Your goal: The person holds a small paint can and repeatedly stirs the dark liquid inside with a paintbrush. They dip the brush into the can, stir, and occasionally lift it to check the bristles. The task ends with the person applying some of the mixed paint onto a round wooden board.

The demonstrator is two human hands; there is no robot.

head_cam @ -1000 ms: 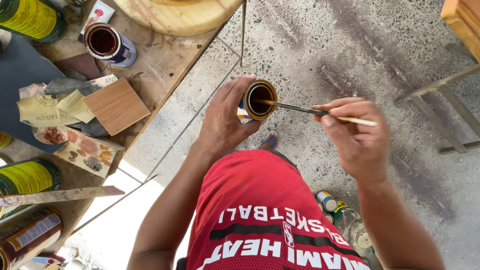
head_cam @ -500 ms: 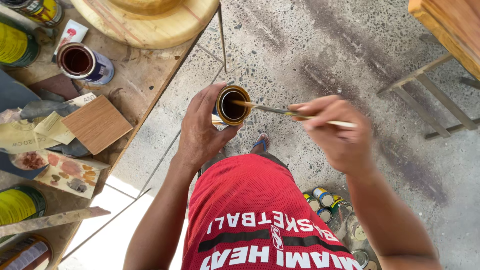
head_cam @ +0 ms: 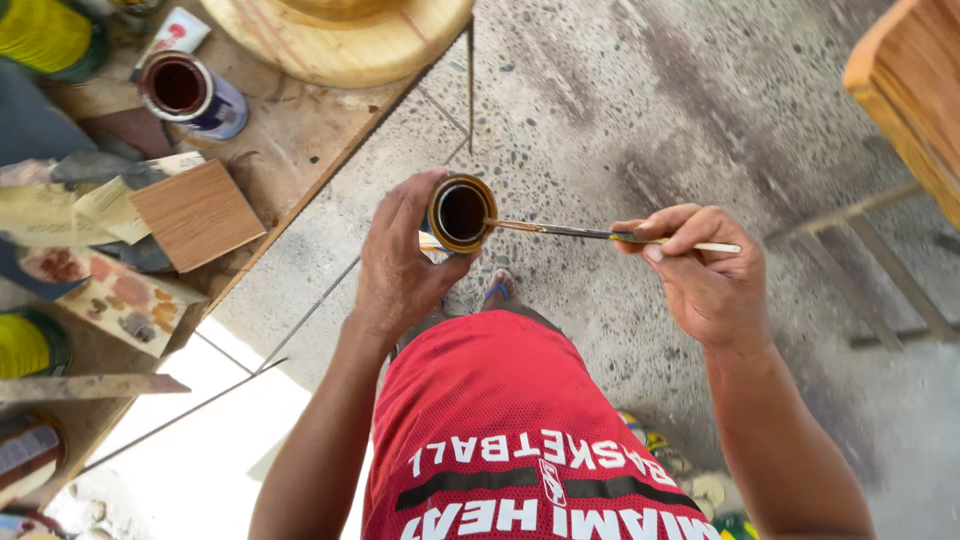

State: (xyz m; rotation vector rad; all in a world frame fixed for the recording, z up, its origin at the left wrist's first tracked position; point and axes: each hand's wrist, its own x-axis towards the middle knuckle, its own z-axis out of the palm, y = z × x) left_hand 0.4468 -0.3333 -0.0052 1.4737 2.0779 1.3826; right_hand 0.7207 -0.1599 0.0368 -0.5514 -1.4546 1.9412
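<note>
Head view, left to right: on the worktop (head_cam: 300, 140) sit two yellow cans (head_cam: 45, 35), one open can (head_cam: 190, 95) of dark stain and one square wood sample (head_cam: 197, 213). One left hand (head_cam: 400, 265) wraps a closed grip around one small tin (head_cam: 461, 212), held over the floor. One right hand (head_cam: 705, 270) pinches one thin brush (head_cam: 600, 234), its tip resting on the tin's rim.

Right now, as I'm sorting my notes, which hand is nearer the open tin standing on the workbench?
Left. The left hand holds a small can beside the bench, closer to the open tin; the right hand is farther out over the floor.
</note>
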